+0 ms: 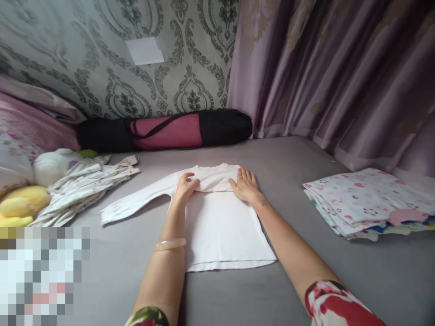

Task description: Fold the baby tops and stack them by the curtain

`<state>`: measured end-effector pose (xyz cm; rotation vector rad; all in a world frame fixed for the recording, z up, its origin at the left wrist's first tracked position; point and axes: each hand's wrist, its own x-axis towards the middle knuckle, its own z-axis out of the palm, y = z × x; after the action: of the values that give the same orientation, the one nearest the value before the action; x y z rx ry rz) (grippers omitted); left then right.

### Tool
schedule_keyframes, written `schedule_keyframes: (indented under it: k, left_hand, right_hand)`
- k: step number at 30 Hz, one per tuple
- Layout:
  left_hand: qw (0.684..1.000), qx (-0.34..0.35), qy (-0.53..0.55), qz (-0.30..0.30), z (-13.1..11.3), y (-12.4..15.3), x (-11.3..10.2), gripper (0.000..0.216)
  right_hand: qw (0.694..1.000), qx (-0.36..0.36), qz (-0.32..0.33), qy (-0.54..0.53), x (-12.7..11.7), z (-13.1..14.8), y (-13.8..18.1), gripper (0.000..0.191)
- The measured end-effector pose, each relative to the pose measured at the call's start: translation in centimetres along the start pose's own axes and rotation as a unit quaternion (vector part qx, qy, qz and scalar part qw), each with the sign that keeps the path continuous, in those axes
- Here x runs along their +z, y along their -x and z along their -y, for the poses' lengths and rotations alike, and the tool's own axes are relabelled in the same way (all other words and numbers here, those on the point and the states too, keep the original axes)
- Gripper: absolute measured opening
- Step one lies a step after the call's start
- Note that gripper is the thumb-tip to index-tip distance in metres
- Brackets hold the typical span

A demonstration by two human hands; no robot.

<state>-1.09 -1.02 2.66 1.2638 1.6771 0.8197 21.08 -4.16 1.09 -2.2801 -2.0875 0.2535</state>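
Note:
A white long-sleeved shirt (220,231) lies spread on the grey bed sheet, neckline away from me. Its left sleeve (139,202) stretches out to the side, while the right sleeve (215,180) is folded across the chest. My right hand (245,184) rests flat on the shirt at the fold by the right shoulder, fingers extended. Near the left shoulder, my left hand (188,184) touches the shirt with its fingers bent and the thumb apart from the index finger. Part of its fingers is hidden.
Folded patterned clothes (367,199) are stacked at the right. Rumpled printed clothing (91,183) lies at the left beside a yellow plush toy (25,201) and a white one (54,165). A long black and red bag (166,131) lies along the wall, beside purple curtains (288,68).

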Motion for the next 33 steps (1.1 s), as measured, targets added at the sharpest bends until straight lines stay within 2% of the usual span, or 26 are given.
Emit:
schedule_keyframes:
  k: [7, 12, 15, 17, 19, 21, 24, 28, 33]
  left_hand:
    - [0.976, 0.131, -0.156, -0.082, 1.2, -0.6, -0.2, 0.036]
    - [0.963, 0.158, -0.197, -0.098, 2.0, -1.1, -0.1, 0.037]
    - [0.943, 0.183, -0.239, -0.145, 2.3, -1.2, 0.1, 0.036]
    - [0.921, 0.238, -0.257, -0.172, 2.1, -1.2, 0.3, 0.032]
    - [0.898, 0.312, -0.271, -0.154, 1.7, -1.1, 0.9, 0.028]
    - [0.878, 0.373, -0.286, -0.094, 1.2, -0.8, 1.8, 0.024]
    - [0.855, 0.419, -0.304, -0.013, 0.9, -0.2, 3.4, 0.026]
    - [0.847, 0.413, -0.334, 0.015, 1.3, 0.1, 4.6, 0.033]
    - [0.848, 0.340, -0.405, 0.023, 1.8, 0.4, 4.9, 0.045]
  right_hand:
    - [1.000, 0.012, 0.019, 0.004, -0.1, -0.1, -0.2, 0.075]
    - [1.000, 0.012, 0.011, -0.005, 0.5, -0.4, -0.5, 0.076]
    - [1.000, 0.010, 0.002, -0.011, 0.4, -0.5, -0.5, 0.076]
    - [1.000, -0.004, -0.026, -0.010, 0.1, -0.3, -0.4, 0.073]
    - [0.997, -0.047, -0.063, -0.008, -0.5, 0.3, -0.1, 0.068]
    - [0.990, -0.114, -0.075, -0.017, -0.9, 1.2, 0.3, 0.063]
    - [0.978, -0.199, -0.035, -0.043, -0.8, 2.5, 0.9, 0.061]
    - [0.972, -0.227, 0.011, -0.053, 0.0, 3.3, 1.3, 0.062]
    - [0.977, -0.207, 0.015, -0.056, 0.6, 3.2, 1.2, 0.064]
